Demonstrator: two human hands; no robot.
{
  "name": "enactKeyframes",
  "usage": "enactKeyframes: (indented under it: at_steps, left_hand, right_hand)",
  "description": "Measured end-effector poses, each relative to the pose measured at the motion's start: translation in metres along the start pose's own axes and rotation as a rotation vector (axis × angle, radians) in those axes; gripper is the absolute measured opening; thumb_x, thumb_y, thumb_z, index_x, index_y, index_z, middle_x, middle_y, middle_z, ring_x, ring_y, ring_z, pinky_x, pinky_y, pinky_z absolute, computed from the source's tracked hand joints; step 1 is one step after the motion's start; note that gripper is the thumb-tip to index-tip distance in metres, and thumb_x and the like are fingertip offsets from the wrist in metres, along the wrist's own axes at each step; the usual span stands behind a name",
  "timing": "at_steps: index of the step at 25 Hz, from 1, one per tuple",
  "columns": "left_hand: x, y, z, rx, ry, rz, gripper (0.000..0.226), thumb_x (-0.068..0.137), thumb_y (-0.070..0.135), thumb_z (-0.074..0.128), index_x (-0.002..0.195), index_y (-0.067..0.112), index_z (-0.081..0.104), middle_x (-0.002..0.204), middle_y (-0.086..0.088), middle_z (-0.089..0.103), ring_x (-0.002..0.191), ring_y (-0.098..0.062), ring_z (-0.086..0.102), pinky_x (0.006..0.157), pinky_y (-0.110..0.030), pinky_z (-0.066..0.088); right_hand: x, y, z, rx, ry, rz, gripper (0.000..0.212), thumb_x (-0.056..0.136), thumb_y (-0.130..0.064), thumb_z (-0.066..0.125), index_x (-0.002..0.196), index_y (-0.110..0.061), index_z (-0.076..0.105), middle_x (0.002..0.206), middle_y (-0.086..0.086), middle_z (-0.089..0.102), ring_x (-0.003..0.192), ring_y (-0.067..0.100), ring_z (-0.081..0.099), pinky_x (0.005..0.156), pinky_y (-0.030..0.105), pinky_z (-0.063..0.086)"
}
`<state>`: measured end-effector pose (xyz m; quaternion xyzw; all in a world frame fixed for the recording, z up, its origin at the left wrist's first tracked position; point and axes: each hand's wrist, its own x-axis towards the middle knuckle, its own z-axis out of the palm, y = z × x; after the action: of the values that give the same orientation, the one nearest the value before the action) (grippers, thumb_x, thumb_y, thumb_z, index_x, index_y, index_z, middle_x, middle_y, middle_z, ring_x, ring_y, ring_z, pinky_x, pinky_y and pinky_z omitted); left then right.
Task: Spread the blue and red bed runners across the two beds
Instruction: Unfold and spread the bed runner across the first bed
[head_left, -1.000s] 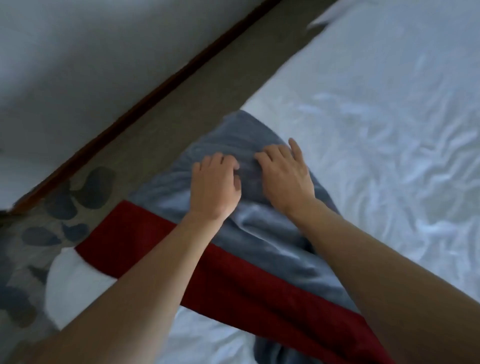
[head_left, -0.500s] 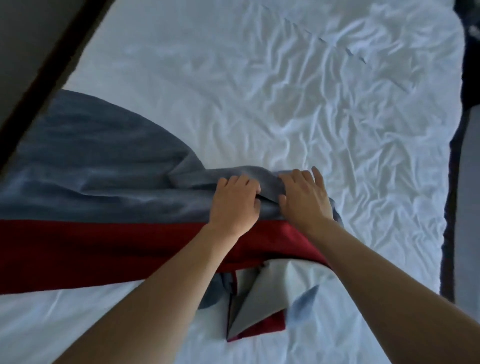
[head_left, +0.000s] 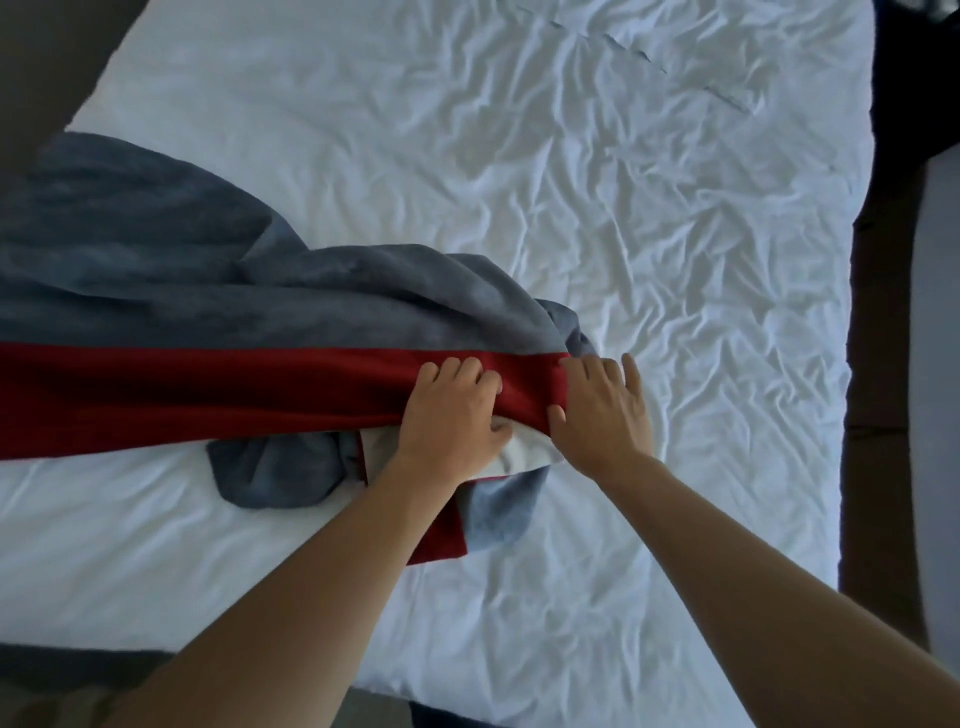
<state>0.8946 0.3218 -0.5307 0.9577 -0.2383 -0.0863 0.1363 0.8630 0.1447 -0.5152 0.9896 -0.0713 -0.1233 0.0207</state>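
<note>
Gripping the red band of the bed runner (head_left: 249, 395), the left hand (head_left: 451, 421) has its fingers curled into the cloth; right hand (head_left: 602, 410) pinches the runner's bunched end just beside it, thumb under, fingers over. Runner lies across the bed (head_left: 571, 182) from its left edge to about mid-width, blue-grey band on the far side, end folded under, pale lining showing. White sheet wrinkled.

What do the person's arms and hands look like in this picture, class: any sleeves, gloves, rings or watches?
Both forearms are bare up to the picture's edge, with no sleeve in view. The left hand and right hand wear no gloves. No ring, watch or bracelet shows on the fingers or wrists. The nails look short and unpainted, though the dim light makes that hard to confirm.
</note>
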Motion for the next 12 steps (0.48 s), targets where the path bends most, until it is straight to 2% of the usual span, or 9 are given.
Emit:
enactKeyframes:
  at_steps: [3, 7, 9, 12]
  left_hand:
    - [-0.023, 0.012, 0.004, 0.063, 0.050, -0.035, 0.023, 0.076, 0.039, 0.062, 0.088, 0.022, 0.054, 0.086, 0.002, 0.053, 0.083, -0.020, 0.049, 0.078, -0.036, 0.035]
    - [-0.062, 0.015, 0.010, 0.122, -0.012, -0.013, 0.032, 0.074, 0.045, 0.066, 0.094, 0.021, 0.059, 0.091, 0.001, 0.058, 0.089, -0.022, 0.053, 0.082, -0.036, 0.038]
    - [-0.074, 0.008, 0.014, 0.189, -0.021, -0.012, 0.034, 0.077, 0.039, 0.065, 0.105, 0.019, 0.058, 0.100, 0.000, 0.059, 0.097, -0.023, 0.054, 0.084, -0.036, 0.040]
    - [-0.073, -0.005, 0.016, 0.233, -0.001, 0.014, 0.028, 0.084, 0.034, 0.061, 0.107, 0.019, 0.059, 0.102, 0.000, 0.059, 0.098, -0.022, 0.053, 0.083, -0.037, 0.040]
  right_hand:
    - [-0.028, 0.001, 0.008, 0.155, 0.109, -0.046, 0.026, 0.080, -0.024, 0.063, 0.105, -0.015, 0.062, 0.104, 0.004, 0.062, 0.107, 0.027, 0.056, 0.120, 0.045, 0.021]
    - [-0.061, -0.009, 0.020, 0.230, 0.233, -0.231, 0.018, 0.077, -0.023, 0.068, 0.091, -0.012, 0.066, 0.086, 0.003, 0.059, 0.087, 0.026, 0.056, 0.115, 0.047, 0.031]
    - [-0.074, -0.018, 0.029, 0.233, 0.262, -0.283, 0.016, 0.075, -0.017, 0.070, 0.090, -0.012, 0.067, 0.085, 0.003, 0.060, 0.084, 0.027, 0.056, 0.114, 0.048, 0.033]
    - [-0.088, -0.032, 0.041, 0.175, 0.270, -0.308, 0.025, 0.078, -0.013, 0.061, 0.102, -0.014, 0.068, 0.090, 0.004, 0.063, 0.089, 0.026, 0.058, 0.115, 0.050, 0.032]
